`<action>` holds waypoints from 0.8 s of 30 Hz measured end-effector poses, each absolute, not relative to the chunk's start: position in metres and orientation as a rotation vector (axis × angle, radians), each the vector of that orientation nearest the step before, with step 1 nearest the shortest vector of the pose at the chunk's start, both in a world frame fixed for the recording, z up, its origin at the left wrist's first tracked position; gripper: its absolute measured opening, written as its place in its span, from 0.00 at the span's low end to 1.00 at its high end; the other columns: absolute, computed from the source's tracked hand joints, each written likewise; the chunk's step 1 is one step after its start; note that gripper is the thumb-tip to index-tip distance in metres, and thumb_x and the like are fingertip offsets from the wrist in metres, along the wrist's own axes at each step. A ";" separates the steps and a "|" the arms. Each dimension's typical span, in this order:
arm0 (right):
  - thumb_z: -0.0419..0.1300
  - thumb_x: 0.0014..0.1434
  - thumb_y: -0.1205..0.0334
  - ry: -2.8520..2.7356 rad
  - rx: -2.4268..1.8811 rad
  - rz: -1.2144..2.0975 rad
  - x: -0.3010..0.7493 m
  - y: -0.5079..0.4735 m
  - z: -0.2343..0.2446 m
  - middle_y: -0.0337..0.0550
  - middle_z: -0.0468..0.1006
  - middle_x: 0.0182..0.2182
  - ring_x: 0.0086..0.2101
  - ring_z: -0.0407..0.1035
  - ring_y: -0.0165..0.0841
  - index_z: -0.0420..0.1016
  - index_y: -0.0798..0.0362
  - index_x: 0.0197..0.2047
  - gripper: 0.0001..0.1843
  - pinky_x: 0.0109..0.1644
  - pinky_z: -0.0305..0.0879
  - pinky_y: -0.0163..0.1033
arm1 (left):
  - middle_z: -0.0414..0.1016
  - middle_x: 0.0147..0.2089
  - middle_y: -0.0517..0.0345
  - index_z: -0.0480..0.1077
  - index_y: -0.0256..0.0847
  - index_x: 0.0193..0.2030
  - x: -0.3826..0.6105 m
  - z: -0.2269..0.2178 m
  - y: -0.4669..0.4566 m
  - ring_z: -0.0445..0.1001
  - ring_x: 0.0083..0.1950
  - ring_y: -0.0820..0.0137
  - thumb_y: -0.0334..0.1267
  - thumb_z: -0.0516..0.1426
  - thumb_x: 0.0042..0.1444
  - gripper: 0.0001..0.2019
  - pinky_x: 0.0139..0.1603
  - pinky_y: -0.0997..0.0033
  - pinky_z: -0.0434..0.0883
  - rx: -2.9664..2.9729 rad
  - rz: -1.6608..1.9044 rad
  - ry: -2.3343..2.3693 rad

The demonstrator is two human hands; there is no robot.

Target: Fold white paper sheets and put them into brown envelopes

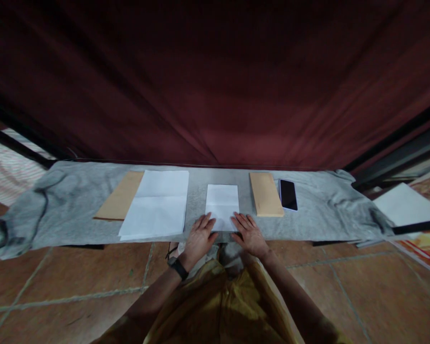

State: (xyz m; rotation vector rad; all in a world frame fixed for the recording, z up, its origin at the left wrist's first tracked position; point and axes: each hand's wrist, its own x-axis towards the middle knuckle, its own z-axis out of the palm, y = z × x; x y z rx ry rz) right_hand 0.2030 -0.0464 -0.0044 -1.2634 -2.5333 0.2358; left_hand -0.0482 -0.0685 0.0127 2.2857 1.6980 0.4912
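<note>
A small white sheet of paper (222,198), with a crease across it, lies on the grey cloth right in front of me. My left hand (200,235) rests on its near left corner, fingers stretched out. On the near right corner lies my right hand (250,234), its fingers spread flat. Left of the small sheet is a stack of larger white paper (157,205), also creased across. It partly covers a brown envelope or sheet (120,196). To the right sits a narrow brown stack, seemingly envelopes (267,195).
Beside the brown stack lies a phone (288,195) with a dark screen. Grey cloth (318,205) covers the narrow table, bunched at both ends. A dark red curtain (215,95) hangs behind it, with dark metal bars (397,136) at the sides. The floor (75,282) is tiled.
</note>
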 end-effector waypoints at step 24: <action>0.57 0.67 0.53 -2.470 -1.261 0.270 0.201 -0.047 -0.005 0.51 0.62 0.69 0.67 0.58 0.45 0.60 0.51 0.71 0.32 0.72 0.50 0.58 | 0.73 0.64 0.53 0.74 0.44 0.59 -0.069 -0.007 -0.052 0.70 0.66 0.66 0.22 0.48 0.56 0.28 0.72 0.52 0.63 1.687 0.996 1.394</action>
